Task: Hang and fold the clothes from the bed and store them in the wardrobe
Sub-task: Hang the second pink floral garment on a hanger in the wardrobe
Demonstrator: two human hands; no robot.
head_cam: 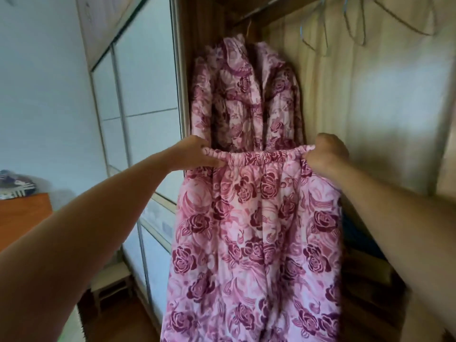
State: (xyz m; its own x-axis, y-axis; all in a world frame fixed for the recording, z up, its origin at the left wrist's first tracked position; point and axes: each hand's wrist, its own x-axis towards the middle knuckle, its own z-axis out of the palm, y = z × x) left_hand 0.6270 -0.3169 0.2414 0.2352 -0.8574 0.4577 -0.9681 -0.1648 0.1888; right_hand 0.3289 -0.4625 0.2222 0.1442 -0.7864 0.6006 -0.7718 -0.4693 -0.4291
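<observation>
One pair of quilted pink trousers (254,230), printed with dark roses, is held up by its gathered elastic waistband: one end is pinched in the curled fingers of the left hand (197,154), the other is gripped by the right hand (325,154). Behind it, one matching padded jacket (246,95) is hung inside the wood-grain wardrobe (370,95). Farther up, at least three thin wire hangers (355,33) are seen hanging bare.
</observation>
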